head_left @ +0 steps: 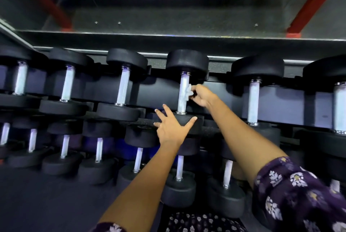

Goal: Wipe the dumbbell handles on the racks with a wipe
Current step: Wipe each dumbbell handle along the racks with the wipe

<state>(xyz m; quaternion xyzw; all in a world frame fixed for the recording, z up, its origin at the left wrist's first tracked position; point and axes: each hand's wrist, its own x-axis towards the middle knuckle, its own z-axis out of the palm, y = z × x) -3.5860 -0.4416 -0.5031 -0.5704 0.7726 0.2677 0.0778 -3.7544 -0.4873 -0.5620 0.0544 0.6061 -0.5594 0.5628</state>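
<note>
Black dumbbells with silver knurled handles lie in rows on a dark rack. My right hand (pixel 201 95) pinches a small white wipe (pixel 189 90) against the right side of the handle (pixel 182 94) of the middle dumbbell on the upper row. My left hand (pixel 171 125) rests with fingers spread on that dumbbell's near black head (pixel 192 121), just below the handle.
Neighbouring dumbbells (pixel 123 85) (pixel 253 100) sit close on both sides. A lower row of smaller dumbbells (pixel 138 158) lies beneath my arms. A grey shelf edge (pixel 168 35) with red braces (pixel 307 12) runs above the upper row.
</note>
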